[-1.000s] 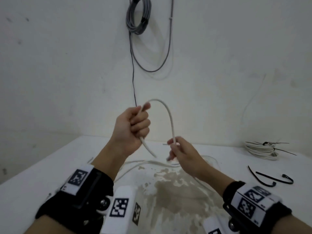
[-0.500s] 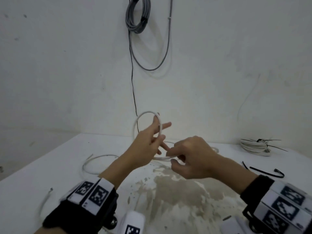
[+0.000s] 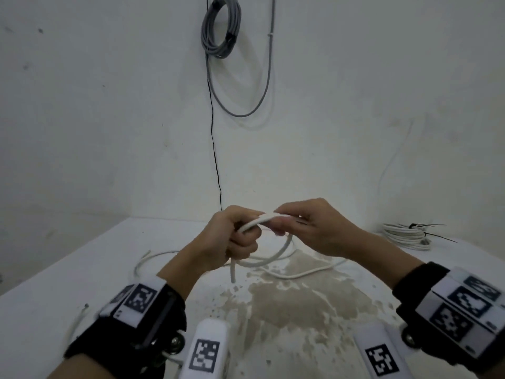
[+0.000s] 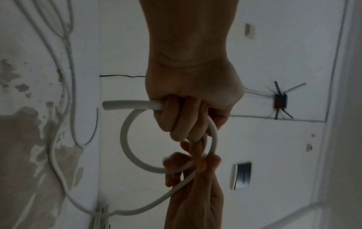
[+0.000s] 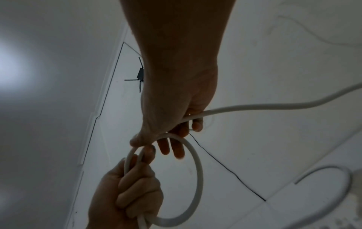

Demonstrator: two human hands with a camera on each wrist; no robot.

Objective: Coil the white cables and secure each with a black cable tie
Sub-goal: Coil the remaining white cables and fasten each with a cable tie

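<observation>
Above the table, both hands hold a white cable [image 3: 255,223] bent into one small loop. My left hand [image 3: 243,239] is a fist gripping the loop where the strands cross, and the cable's short free end [image 3: 233,269] hangs below it. My right hand [image 3: 284,225] pinches the loop's top between thumb and fingers. In the left wrist view the loop [image 4: 125,139] curves out from the left hand [image 4: 186,122], with the cut end [image 4: 109,105] sticking out. The right wrist view shows the right hand [image 5: 176,128] on the loop [image 5: 197,170]. The cable's long remainder [image 3: 300,273] trails on the table.
A finished white coil [image 3: 407,236] bound with black ties [image 3: 418,227] lies at the back right by the wall. Another loose white cable [image 3: 142,262] lies at the left. A grey coil [image 3: 221,26] hangs on the wall. The white tabletop [image 3: 300,310] has a worn brown patch.
The hands have come down and together. My left hand, whose fingers were spread on the loop, is now a fist round it. My right hand has moved up to pinch the loop's top.
</observation>
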